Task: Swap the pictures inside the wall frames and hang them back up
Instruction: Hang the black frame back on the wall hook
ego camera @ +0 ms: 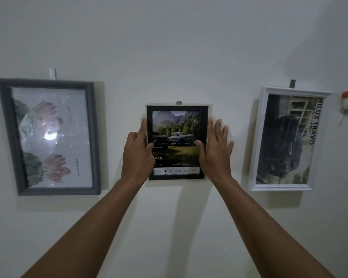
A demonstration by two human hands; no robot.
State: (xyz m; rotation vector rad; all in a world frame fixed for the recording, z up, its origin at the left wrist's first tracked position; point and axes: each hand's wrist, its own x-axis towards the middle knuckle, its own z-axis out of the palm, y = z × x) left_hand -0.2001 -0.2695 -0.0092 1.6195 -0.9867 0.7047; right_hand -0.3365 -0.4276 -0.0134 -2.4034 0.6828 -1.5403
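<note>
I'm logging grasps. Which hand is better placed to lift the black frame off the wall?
Probably left. The left hand pinches the black frame by its left edge, thumb on front; the right hand lies flat, fingers straight on the wall.

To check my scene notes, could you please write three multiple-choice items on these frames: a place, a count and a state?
1. Where is the white frame? A left of the black frame; B right of it; C above it.
2. How many frames are on the wall? A two; B four; C three.
3. What do the left hand and right hand do? A both touch the black frame; B one lifts the white frame; C both hang free.
Answers: 1 B, it hangs right of the black one; 2 C, grey frame, black and white; 3 A, each hand rests on one side of it.
</note>
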